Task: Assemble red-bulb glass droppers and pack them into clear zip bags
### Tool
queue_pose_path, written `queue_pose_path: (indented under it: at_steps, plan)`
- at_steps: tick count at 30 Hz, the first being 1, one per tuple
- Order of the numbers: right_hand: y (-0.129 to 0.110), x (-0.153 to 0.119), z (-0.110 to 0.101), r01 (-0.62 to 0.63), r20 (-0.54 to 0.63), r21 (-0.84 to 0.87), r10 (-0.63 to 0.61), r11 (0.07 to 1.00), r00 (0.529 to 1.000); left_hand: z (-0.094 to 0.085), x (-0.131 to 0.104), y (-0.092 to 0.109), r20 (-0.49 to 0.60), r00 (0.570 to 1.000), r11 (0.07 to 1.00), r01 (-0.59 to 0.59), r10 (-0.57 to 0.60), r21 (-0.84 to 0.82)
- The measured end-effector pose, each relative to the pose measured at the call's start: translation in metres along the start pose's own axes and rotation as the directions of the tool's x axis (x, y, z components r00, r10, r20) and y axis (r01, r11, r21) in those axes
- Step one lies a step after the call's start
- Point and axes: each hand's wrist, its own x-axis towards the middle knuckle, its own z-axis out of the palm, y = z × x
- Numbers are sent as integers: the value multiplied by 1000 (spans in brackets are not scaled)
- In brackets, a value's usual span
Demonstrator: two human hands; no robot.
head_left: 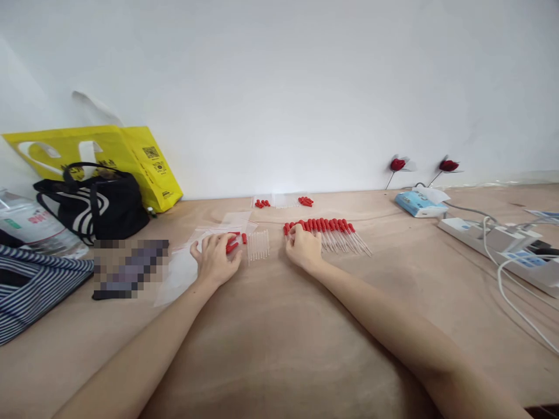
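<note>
My left hand (216,256) rests low over a few loose red rubber bulbs (231,247), its thumb and fingers apart. Just right of it, one more red bulb (244,238) lies beside a row of clear dropper tubes (259,244) without bulbs. My right hand (303,245) is curled, with fingertips closed around the bulb end of a dropper at the left end of a row of red-bulbed droppers (336,226). The fingers hide most of that dropper. The tubes of the row slant toward the lower right.
Behind lie small piles of red bulbs (262,203) and more clear tubes (286,202). Plastic bags (179,273) spread under my left hand. Left stand a black bag (117,203) and a yellow bag (161,174). Right are a tissue pack (414,205) and a power strip (463,228) with cables.
</note>
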Motion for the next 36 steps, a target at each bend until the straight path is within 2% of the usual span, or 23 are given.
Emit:
queue_pose_path:
  at_steps: [3,7,12,16,21,26,29,32,36]
  plan:
    - [-8,4,3,-36,59,-54,40,998,997,2,0,-3,19,1000,1000,-2,2,12]
    - [-10,3,3,-11,106,-78,19,997,994,6,-1,-4,2,1000,999,-12,12,33]
    - [-8,4,3,40,80,-82,-33,996,996,7,10,-5,-5,996,995,-86,86,47]
    - [-20,8,5,108,86,-74,-101,991,991,7,36,-6,136,978,984,-165,155,63]
    - [-42,17,8,55,184,-130,-31,990,982,9,69,-7,403,905,981,-183,139,72]
    - [-50,28,13,-5,277,-163,51,987,960,16,82,-8,496,859,986,-163,126,33]
    - [-50,31,15,-12,305,-175,66,984,950,19,83,-10,491,865,992,-124,106,5]
    - [-49,31,16,1,314,-181,57,983,948,18,87,-13,446,889,995,-88,102,-51]
    - [-48,29,14,44,320,-185,18,982,947,4,90,-18,308,946,984,-52,103,-168]
